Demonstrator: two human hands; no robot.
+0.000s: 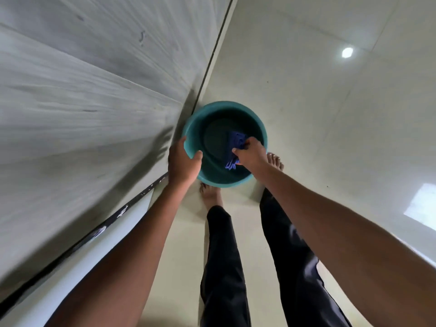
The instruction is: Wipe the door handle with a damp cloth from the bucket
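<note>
A teal round bucket (212, 109) stands on the pale floor just in front of my bare feet. My left hand (182, 165) grips its near left rim, thumb inside. Over the bucket's right half, my right hand (251, 155) is closed on a blue cloth (236, 139); the cloth bunches above my fingers and its frayed end hangs below them inside the bucket. No door handle is in view.
A grey wood-grain door or panel (82, 90) fills the left side, close to the bucket, with a dark bottom edge (94, 232). The pale tiled floor (330, 114) extends to the right, showing light reflections. My legs in dark trousers (224, 256) stand below the bucket.
</note>
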